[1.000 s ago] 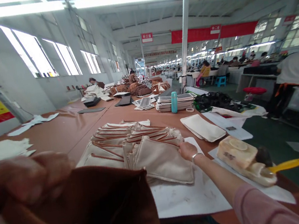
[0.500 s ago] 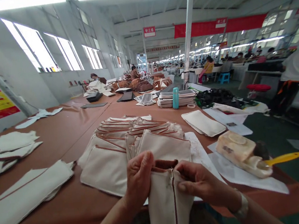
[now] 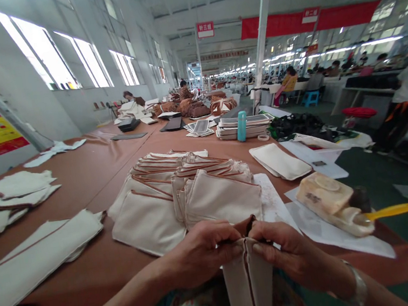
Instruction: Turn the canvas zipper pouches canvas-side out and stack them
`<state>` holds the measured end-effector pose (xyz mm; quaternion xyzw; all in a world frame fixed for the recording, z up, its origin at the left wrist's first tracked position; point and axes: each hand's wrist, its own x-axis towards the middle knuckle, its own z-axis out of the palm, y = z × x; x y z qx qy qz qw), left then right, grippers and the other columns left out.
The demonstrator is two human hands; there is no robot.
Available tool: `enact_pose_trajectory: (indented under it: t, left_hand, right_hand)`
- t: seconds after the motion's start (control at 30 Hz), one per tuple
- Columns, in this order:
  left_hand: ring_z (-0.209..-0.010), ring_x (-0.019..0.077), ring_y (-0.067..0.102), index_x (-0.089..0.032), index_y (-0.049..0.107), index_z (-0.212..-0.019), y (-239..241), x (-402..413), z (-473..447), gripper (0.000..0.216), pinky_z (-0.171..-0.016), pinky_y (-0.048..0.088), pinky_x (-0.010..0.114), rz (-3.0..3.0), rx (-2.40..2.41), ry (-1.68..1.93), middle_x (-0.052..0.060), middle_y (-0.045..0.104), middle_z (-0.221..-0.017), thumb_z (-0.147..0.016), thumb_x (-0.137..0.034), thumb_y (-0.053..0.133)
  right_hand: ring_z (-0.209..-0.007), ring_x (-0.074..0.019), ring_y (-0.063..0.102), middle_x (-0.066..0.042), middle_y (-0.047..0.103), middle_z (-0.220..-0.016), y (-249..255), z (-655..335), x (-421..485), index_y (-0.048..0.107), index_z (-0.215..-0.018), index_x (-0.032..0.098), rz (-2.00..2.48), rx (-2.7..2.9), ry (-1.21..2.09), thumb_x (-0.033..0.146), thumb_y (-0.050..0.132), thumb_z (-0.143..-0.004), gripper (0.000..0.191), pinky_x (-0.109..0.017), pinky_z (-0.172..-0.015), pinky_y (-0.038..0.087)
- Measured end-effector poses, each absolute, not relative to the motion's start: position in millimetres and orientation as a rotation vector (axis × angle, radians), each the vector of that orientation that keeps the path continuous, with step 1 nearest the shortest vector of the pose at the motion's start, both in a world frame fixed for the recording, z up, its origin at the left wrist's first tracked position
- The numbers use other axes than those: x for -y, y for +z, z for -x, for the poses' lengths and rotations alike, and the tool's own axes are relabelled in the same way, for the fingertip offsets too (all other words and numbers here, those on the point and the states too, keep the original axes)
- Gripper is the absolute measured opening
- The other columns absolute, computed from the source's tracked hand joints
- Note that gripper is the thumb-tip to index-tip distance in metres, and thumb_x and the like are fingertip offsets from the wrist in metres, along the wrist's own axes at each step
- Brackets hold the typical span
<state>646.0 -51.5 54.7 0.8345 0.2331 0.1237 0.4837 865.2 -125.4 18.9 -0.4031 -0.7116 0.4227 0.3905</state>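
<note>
Pouch stack point(image 3: 186, 191) blocks fingers point(image 3: 221, 232) ahead; gap over tabletop point(image 3: 91, 191) leftward.

A factory workshop, shown by stitched pieces point(image 3: 148, 219) piled on a long table point(image 3: 94, 171) and workers point(image 3: 290, 81) seated beyond.

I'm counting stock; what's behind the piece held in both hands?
Behind the held piece is a pile of cream pieces with brown edging, a white sheet beside it. Whatever the held piece, left hand and right hand cover cannot be seen.
</note>
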Motion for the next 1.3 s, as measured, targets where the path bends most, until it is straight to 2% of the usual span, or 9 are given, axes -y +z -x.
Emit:
enact_pose_trajectory:
  t: [0.1, 0.2, 0.33, 0.53, 0.63, 0.8, 1.1, 1.3]
  left_hand:
    - [-0.070, 0.0108, 0.040, -0.012, 0.064, -0.083, 60, 55, -649, 0.025, -0.061, 0.030, 0.021, -1.896, -0.547, 0.229, -0.001, 0.047, -0.076, -0.094, -0.034, 0.057]
    - [-0.067, 0.0103, 0.035, -0.013, 0.060, -0.080, 64, 57, -651, 0.021, -0.057, 0.027, 0.021, -1.668, -0.596, 0.197, -0.002, 0.043, -0.074, -0.089, -0.032, 0.058]
    - [-0.064, 0.0105, 0.036, -0.015, 0.058, -0.085, 61, 53, -652, 0.018, -0.056, 0.027, 0.021, -1.476, -0.617, 0.123, -0.003, 0.047, -0.073, -0.080, -0.031, 0.064]
    - [-0.069, 0.0115, 0.039, -0.011, 0.059, -0.081, 43, 43, -650, 0.034, -0.060, 0.030, 0.021, -1.519, -0.543, 0.189, 0.000, 0.051, -0.076, -0.081, -0.043, 0.071]
    - [-0.068, 0.0105, 0.039, -0.009, 0.063, -0.083, 42, 42, -651, 0.035, -0.060, 0.029, 0.021, -1.463, -0.530, 0.178, 0.000, 0.052, -0.075, -0.083, -0.043, 0.072]
    - [-0.069, 0.0105, 0.039, -0.008, 0.064, -0.083, 48, 44, -654, 0.035, -0.060, 0.030, 0.020, -1.396, -0.473, 0.141, 0.001, 0.052, -0.076, -0.084, -0.043, 0.073]
    - [-0.059, 0.0080, 0.034, -0.011, 0.059, -0.076, 42, 47, -654, 0.036, -0.052, 0.026, 0.019, -1.319, -0.559, 0.178, -0.002, 0.048, -0.069, -0.081, -0.043, 0.073]
    - [-0.063, 0.0095, 0.032, -0.013, 0.058, -0.077, 42, 42, -655, 0.036, -0.053, 0.024, 0.021, -1.612, -0.613, 0.162, -0.003, 0.041, -0.068, -0.084, -0.046, 0.067]
  right_hand:
    - [-0.078, -0.0148, 0.047, -0.001, 0.053, -0.084, 27, -864, 128, 0.057, -0.090, 0.017, 1.039, 1.793, 1.147, 0.038, 0.047, -0.101, 0.026, -0.025, -0.068, 0.038]
    - [-0.080, -0.0160, 0.047, -0.002, 0.053, -0.087, 29, -862, 128, 0.057, -0.091, 0.017, 1.049, 1.771, 1.164, 0.045, 0.055, -0.095, 0.028, -0.026, -0.068, 0.038]
    - [-0.079, -0.0157, 0.045, -0.001, 0.052, -0.087, 21, -857, 125, 0.057, -0.090, 0.016, 1.039, 1.727, 1.177, 0.044, 0.063, -0.090, 0.029, -0.026, -0.067, 0.037]
    - [-0.080, -0.0143, 0.044, -0.001, 0.052, -0.088, 12, -855, 121, 0.054, -0.088, 0.017, 0.945, 1.657, 1.265, 0.035, 0.058, -0.093, 0.019, -0.025, -0.066, 0.035]
    - [-0.078, -0.0149, 0.043, -0.001, 0.051, -0.087, 14, -854, 121, 0.053, -0.087, 0.017, 0.926, 1.634, 1.296, 0.041, 0.056, -0.093, 0.025, -0.026, -0.066, 0.036]
    - [-0.071, -0.0132, 0.037, 0.001, 0.046, -0.082, 12, -848, 119, 0.051, -0.087, 0.018, 1.012, 1.592, 1.265, 0.050, 0.070, -0.082, 0.038, -0.025, -0.060, 0.032]
    - [-0.071, -0.0123, 0.038, 0.000, 0.050, -0.079, 2, -854, 114, 0.055, -0.083, 0.014, 0.908, 1.470, 1.501, 0.043, 0.067, -0.089, 0.032, -0.025, -0.060, 0.029]
    - [-0.069, -0.0117, 0.037, 0.001, 0.048, -0.075, 0, -853, 118, 0.054, -0.081, 0.014, 1.055, 1.486, 1.381, 0.043, 0.063, -0.091, 0.032, -0.023, -0.058, 0.030]
